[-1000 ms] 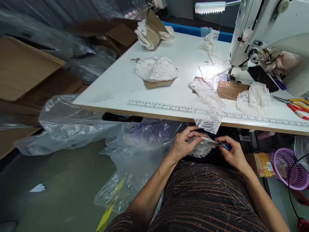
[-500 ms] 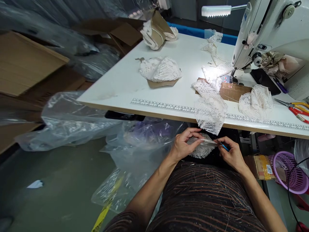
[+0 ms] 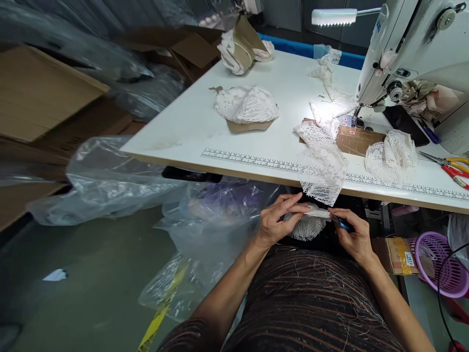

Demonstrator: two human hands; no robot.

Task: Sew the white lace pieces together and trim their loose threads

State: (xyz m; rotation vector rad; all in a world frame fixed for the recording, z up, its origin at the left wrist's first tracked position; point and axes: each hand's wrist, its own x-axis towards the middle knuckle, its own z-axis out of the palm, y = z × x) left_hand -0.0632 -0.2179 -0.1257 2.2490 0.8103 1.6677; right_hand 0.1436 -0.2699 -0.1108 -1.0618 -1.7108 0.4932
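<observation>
Below the table's front edge, my left hand (image 3: 277,221) pinches one end of a white lace piece (image 3: 308,228) over my lap. My right hand (image 3: 353,233) is closed round a small blue tool (image 3: 345,224), its fingertips at the other end of the lace. The tool's tip is hidden by the fingers and lace. Just above my hands, another lace strip (image 3: 322,168) hangs over the table edge, running up toward the needle of the sewing machine (image 3: 381,58).
On the white table (image 3: 176,132) lie a lace pile (image 3: 247,105), a banded bundle (image 3: 240,49), folded lace (image 3: 392,156), a phone (image 3: 406,125) and red-and-yellow-handled scissors (image 3: 452,166). Plastic sheeting (image 3: 110,181) hangs left; a purple basket (image 3: 445,266) stands at lower right.
My left fingers have shifted and straightened along the lace, whose held edge now looks wider. My right hand has turned slightly, covering more of the blue tool. The view has moved a little.
</observation>
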